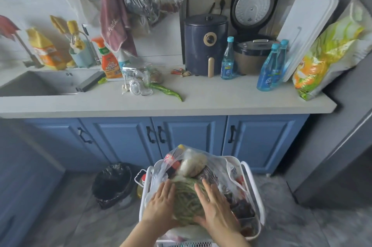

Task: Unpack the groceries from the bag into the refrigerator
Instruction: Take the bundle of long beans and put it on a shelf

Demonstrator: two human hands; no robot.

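Observation:
A clear plastic grocery bag sits in a white basket cart low in the view, in front of the blue cabinets. On top of its contents lies a bundle of green beans. My left hand presses flat against the bundle's left side and my right hand against its right side, fingers spread, clasping it between the palms. Behind the beans a pale bagged item and dark packets show inside the bag. The grey refrigerator stands at the right edge, its door shut.
A black-lined bin stands on the floor left of the cart. The counter above holds a green pepper, glass jars, blue bottles, an air fryer, a rice cooker and a sink at left.

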